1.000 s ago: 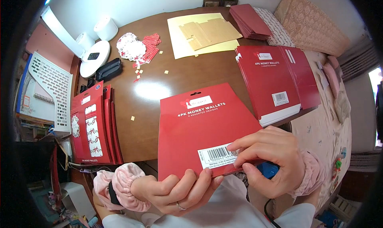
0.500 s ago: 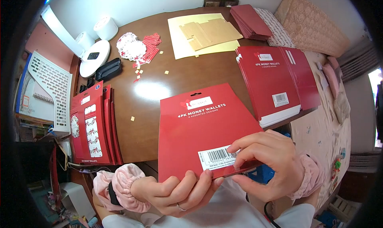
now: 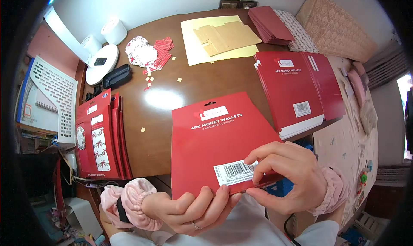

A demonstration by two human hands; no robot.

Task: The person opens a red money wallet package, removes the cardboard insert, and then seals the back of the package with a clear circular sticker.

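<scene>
A red money wallet pack (image 3: 206,155), back side up with a white barcode label (image 3: 236,172), is held above the table's near edge. My left hand (image 3: 193,209) grips its lower edge, fingers curled over the front and a ring on one finger. At the lower right, my right hand (image 3: 288,177) is closed at the same edge, fingertips over the label's right end and thumb at the bottom. The right fingers partly cover the label. What lies behind the pack is hidden.
Finished-looking red packs (image 3: 101,138) stack at the left; flat red card sleeves (image 3: 288,91) lie at the right. Cut-out tags (image 3: 141,51), a black tray (image 3: 117,76), a white lamp (image 3: 102,65), brown card (image 3: 226,36) and small yellow squares (image 3: 143,129) are on the table.
My right thumb has come in against the pack's lower edge, and the right fingers have shifted slightly. The pack has tilted a little; the left hand stays nearly still.
</scene>
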